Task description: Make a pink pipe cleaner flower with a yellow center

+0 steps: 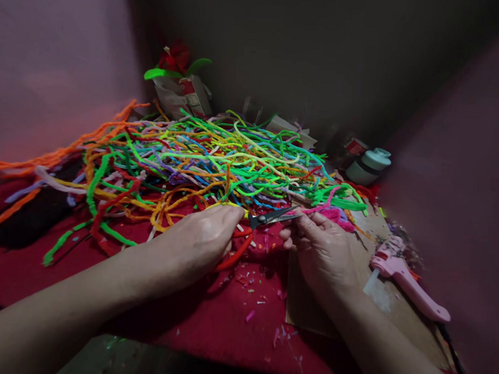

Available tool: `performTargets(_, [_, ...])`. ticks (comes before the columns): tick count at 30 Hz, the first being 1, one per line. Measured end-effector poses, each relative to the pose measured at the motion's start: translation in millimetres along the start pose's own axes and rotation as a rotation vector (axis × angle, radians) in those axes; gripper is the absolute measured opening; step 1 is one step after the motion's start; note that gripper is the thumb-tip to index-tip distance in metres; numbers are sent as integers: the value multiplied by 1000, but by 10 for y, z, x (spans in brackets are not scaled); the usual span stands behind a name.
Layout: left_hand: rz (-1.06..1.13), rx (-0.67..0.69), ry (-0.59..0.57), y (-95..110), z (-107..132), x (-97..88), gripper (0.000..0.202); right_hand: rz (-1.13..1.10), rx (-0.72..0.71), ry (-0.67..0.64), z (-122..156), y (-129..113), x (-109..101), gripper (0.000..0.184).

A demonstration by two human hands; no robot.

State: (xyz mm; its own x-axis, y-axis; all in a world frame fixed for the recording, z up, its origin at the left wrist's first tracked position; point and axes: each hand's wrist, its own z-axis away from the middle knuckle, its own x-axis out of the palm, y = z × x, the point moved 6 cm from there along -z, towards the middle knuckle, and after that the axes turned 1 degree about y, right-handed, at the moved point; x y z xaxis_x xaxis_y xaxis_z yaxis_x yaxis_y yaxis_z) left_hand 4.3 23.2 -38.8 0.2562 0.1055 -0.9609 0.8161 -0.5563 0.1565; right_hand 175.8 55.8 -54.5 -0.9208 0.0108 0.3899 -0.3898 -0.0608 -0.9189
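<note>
Between pinkish walls (51, 48), fuzzy stems (234, 158) and scraps (250, 316) litter red cloth (209, 321).

A pink glue gun (398, 268) lies on the brown cardboard (411, 332) at the right, a clear glue stick (370, 281) poking out and a black cord (454, 351) trailing from its handle. Beyond it I see a pale green jar (360, 171) with a dark band. At the back left, a red flower (176, 57) with bright green leaves (162, 74) shows above a white-and-red box (192, 96). Dark red cloth (209, 321) lies underneath.
</note>
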Motion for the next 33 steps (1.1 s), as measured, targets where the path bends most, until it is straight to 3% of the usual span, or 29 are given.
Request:
performTargets(8, [40, 1, -23, 66, -26, -72, 18, -51, 39, -3, -7, 39, -5, 14])
performTargets(22, [29, 7, -36, 17, 11, -27, 18, -143, 187, -14, -23, 130, 18, 11])
performTargets(33, [-32, 29, -22, 78, 16, -93, 19, -156, 180, -22, -24, 129, 26, 10])
